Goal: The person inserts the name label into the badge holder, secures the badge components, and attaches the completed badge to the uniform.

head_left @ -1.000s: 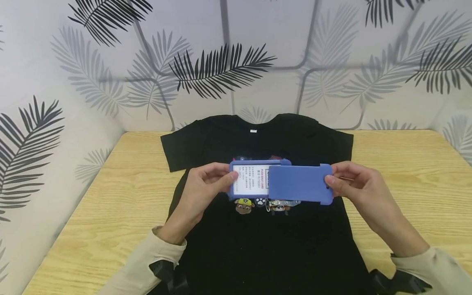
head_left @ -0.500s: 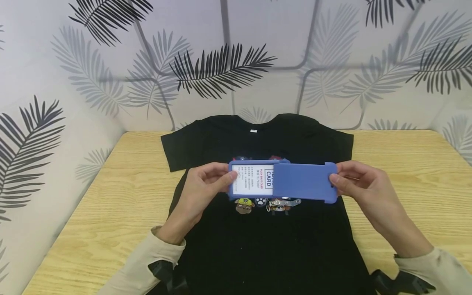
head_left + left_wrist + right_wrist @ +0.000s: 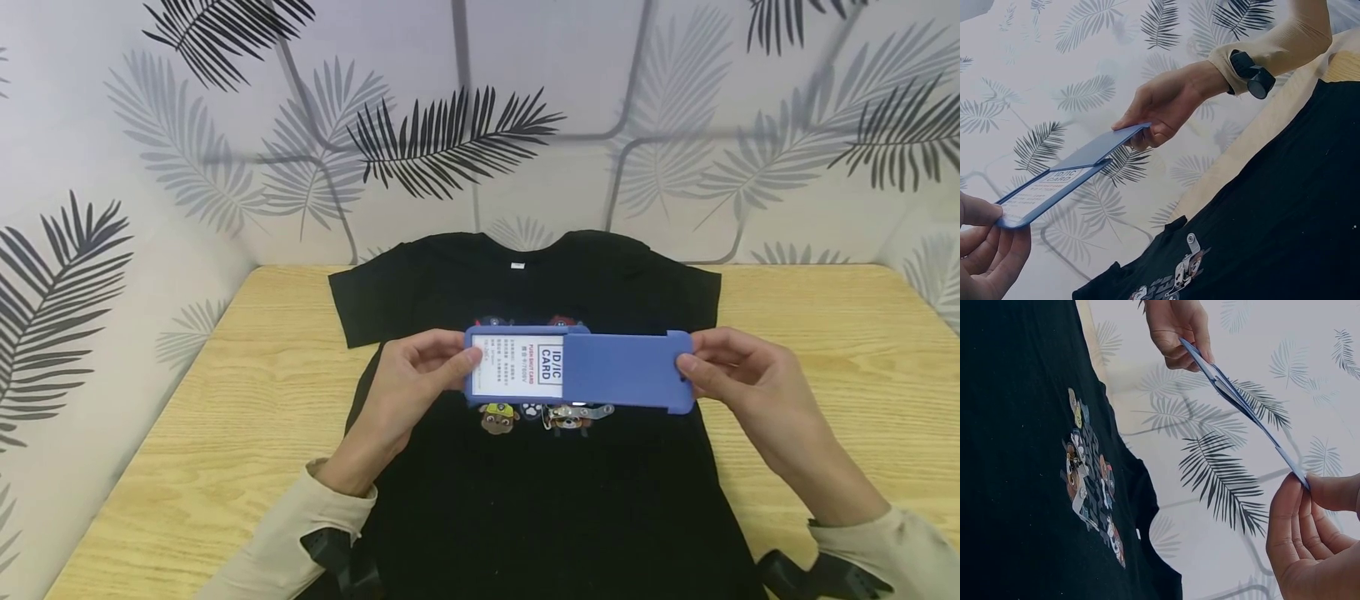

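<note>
A blue sliding card holder (image 3: pixel 627 370) is stretched out sideways between the two hands, raised above a black T-shirt. Its left part is a frame around a white insert (image 3: pixel 510 367) printed "ID/IC CARD"; the plain blue slide extends to the right. My left hand (image 3: pixel 411 385) pinches the frame's left end, thumb on the front. At the far right end my right hand (image 3: pixel 750 396) pinches the slide between thumb and fingers. In the left wrist view the slide (image 3: pixel 1100 147) overlaps the frame only near the middle.
The black T-shirt (image 3: pixel 555 500) lies spread on a wooden table (image 3: pixel 247 400), cartoon dogs printed on its chest. On that print rests a clear strap with metal snaps (image 3: pixel 592 412). A leaf-patterned backdrop (image 3: pixel 540 183) stands behind the table.
My right hand has moved right, drawing the slide outward, so more of the white insert and its full "ID/IC CARD" lettering shows. The left hand has stayed nearly still.
</note>
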The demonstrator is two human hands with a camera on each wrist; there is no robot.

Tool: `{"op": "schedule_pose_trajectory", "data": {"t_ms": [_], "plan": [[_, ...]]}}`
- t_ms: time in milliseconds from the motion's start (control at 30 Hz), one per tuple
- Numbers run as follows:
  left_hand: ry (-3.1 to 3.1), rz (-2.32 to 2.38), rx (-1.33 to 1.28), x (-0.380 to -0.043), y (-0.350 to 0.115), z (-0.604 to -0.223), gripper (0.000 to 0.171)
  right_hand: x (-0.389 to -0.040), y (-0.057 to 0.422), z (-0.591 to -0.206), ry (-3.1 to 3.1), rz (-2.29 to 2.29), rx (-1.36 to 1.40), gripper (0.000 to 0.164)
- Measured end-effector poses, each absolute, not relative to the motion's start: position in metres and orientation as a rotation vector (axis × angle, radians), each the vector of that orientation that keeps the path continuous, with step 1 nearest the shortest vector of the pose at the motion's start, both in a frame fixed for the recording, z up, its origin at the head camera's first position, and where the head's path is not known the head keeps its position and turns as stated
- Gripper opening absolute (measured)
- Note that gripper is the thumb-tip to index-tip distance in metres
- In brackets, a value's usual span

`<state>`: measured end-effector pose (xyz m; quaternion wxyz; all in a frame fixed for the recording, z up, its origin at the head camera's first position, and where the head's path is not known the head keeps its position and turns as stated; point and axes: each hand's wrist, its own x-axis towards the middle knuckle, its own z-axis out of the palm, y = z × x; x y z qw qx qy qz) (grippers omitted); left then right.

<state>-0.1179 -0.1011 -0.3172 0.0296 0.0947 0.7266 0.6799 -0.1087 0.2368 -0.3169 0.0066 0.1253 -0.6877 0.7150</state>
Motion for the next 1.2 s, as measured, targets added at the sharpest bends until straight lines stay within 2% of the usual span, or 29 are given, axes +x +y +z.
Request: {"op": "schedule_pose_trajectory", "data": {"t_ms": [1200], "plan": [[2.254, 2.064, 0.253, -0.119, -0.1024, -0.3156, 0.028, -0.1096, 0.2401, -0.3172, -2.187, 2.182, 0.366, 0.017]]}}
